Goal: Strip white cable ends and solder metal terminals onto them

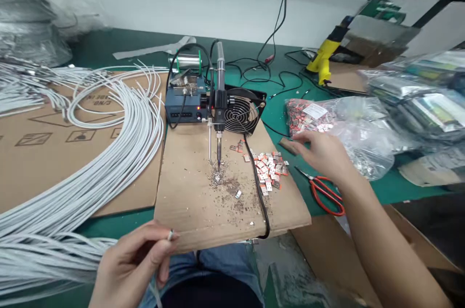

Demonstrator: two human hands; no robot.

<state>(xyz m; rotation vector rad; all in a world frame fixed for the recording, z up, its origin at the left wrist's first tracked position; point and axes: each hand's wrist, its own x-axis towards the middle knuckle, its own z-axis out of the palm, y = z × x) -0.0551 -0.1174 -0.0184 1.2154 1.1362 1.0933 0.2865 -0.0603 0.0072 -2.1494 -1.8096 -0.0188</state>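
My left hand (pixel 136 262) is closed in a pinch at the cardboard's near left corner. Between thumb and forefinger is the end of a white cable (pixel 156 293), with a small metallic tip showing. On the right, my right hand (pixel 323 153) has its thumb and fingers on a small flat brown piece (pixel 287 145), its material unclear. Small metal connectors with orange edges (pixel 269 170) lie piled on the cardboard (pixel 189 206) left of that hand. One loose silver connector (pixel 238 194) lies among dark crumbs below the upright soldering iron (pixel 219 148).
White cables (pixel 127 153) cover the left side. Behind the iron stand a blue soldering unit (pixel 185 104), a solder spool (pixel 189 62) and a fan (pixel 241 113). A black cord (pixel 257 187) crosses the cardboard. Red-handled scissors (pixel 327 195) and bagged parts (pixel 312 114) are at right.
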